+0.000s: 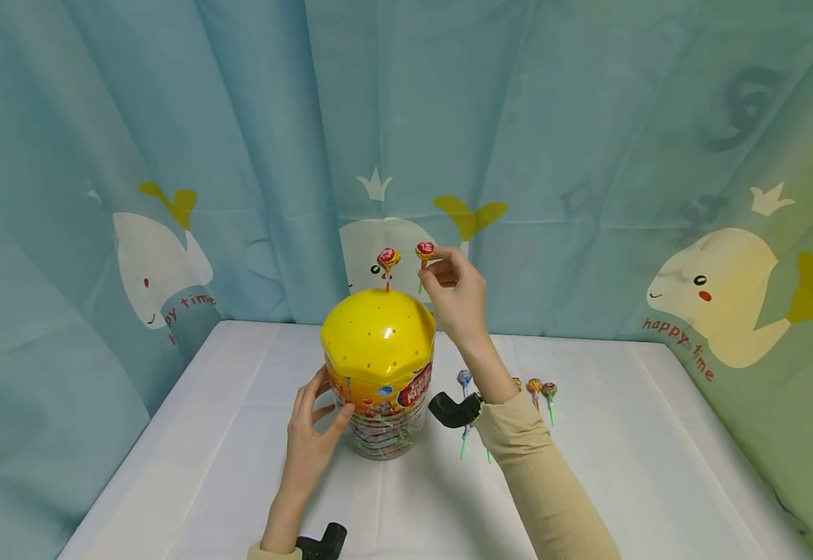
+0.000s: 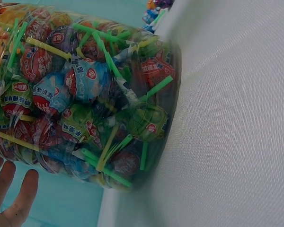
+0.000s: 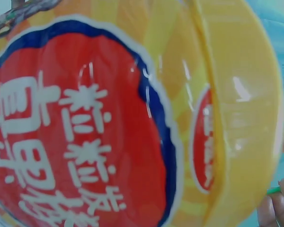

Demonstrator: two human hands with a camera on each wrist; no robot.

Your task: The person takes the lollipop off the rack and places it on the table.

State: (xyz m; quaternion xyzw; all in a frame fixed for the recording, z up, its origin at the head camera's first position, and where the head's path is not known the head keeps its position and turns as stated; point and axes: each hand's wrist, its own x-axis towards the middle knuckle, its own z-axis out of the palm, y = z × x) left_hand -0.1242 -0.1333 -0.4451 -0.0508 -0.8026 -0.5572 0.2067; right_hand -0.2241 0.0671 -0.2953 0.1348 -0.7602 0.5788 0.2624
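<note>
A clear candy jar (image 1: 385, 435) full of wrapped lollipops stands on the table, capped by a yellow lid (image 1: 371, 330) with small holes. One lollipop (image 1: 388, 259) in a red and orange wrapper stands upright in the lid's far part. My right hand (image 1: 457, 292) pinches another lollipop (image 1: 425, 250) by its stick, over the lid's far right edge; its green stick end points down. My left hand (image 1: 313, 435) holds the jar's left side, thumb in front and fingers round the side. Its fingers (image 2: 23, 191) show beside the jar in the left wrist view.
Several loose lollipops (image 1: 549, 391) lie on the white table (image 1: 238, 404) to the right of the jar, some behind the right forearm. A blue curtain (image 1: 252, 155) with whale prints hangs behind the table.
</note>
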